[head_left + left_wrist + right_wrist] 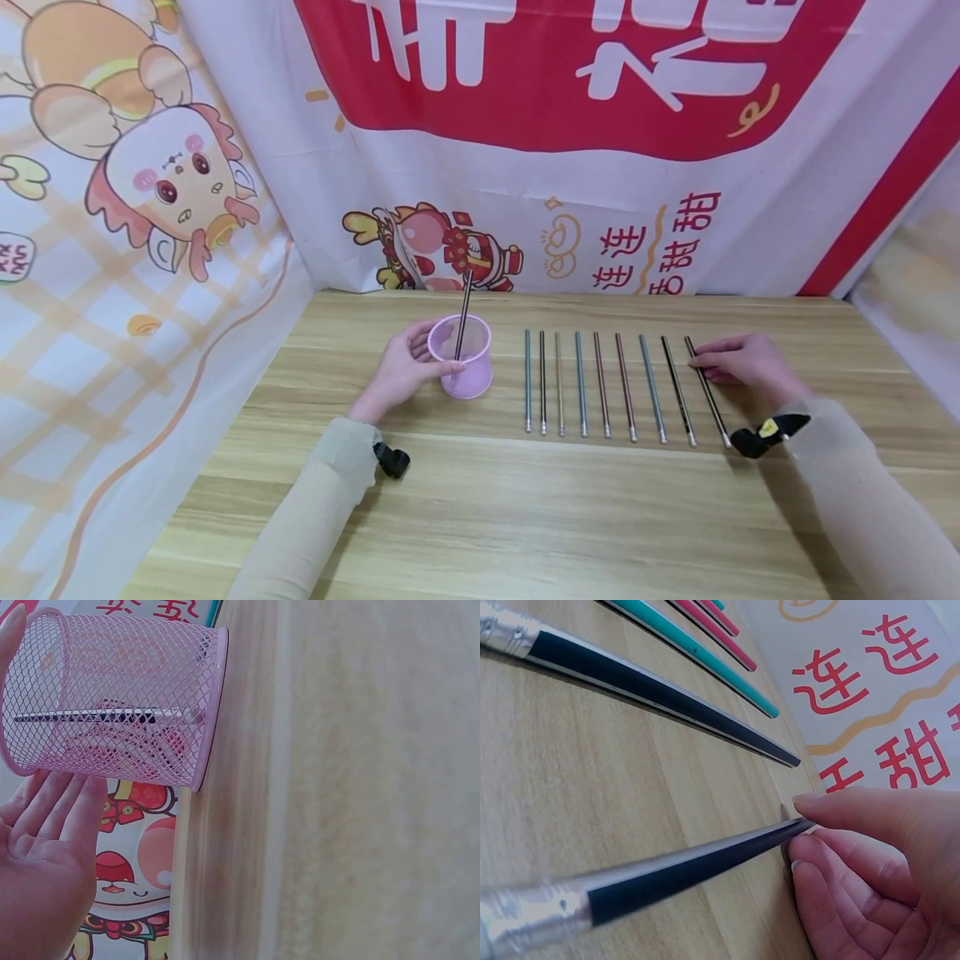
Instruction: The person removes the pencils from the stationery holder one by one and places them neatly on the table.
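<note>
A pink mesh pencil cup [467, 385] stands upright on the table, with one dark pencil [464, 312] leaning inside it. My left hand [405, 367] holds the cup from its left side, thumb near the front of the rim and fingers behind. In the left wrist view the cup's mesh wall [127, 742] shows the pencil through it. Over on the right, my right hand [750, 364] pinches the far end of the rightmost black pencil [708, 392]. The right wrist view shows thumb and fingertips at that pencil's tip, its metal eraser band [536, 915] pointing away from the hand.
Left of the pinched pencil lies a row of several pencils, among them a black one [678, 392], a teal one [652, 389], a dark red one [625, 387] and a tan one [559, 383]. A printed cloth [450, 183] hangs behind the wooden table [525, 517].
</note>
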Tool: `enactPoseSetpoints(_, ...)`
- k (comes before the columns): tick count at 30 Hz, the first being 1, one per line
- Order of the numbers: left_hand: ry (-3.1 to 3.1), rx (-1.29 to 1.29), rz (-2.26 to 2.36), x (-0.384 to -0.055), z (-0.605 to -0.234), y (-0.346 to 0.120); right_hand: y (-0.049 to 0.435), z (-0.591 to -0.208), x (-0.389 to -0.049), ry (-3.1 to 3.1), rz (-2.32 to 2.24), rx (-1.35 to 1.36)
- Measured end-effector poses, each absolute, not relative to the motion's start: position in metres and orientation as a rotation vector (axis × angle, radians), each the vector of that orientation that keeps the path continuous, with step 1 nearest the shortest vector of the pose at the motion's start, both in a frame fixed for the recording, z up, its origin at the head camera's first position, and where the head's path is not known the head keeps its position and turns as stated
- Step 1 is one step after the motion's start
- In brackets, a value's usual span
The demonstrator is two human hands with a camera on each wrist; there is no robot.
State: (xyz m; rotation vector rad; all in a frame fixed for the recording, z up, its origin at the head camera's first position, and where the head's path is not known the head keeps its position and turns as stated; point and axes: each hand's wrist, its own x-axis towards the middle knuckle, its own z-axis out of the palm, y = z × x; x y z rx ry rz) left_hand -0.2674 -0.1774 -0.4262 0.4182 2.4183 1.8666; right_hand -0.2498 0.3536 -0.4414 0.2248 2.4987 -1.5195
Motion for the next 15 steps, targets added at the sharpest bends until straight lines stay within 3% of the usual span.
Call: enactPoseSetpoints(15, 2.411, 0.422, 1.878, -0.2689, -0.4280, -0.1775, 0.3567, -0.4401, -0.2466, 2.525, -1.518, 0.214)
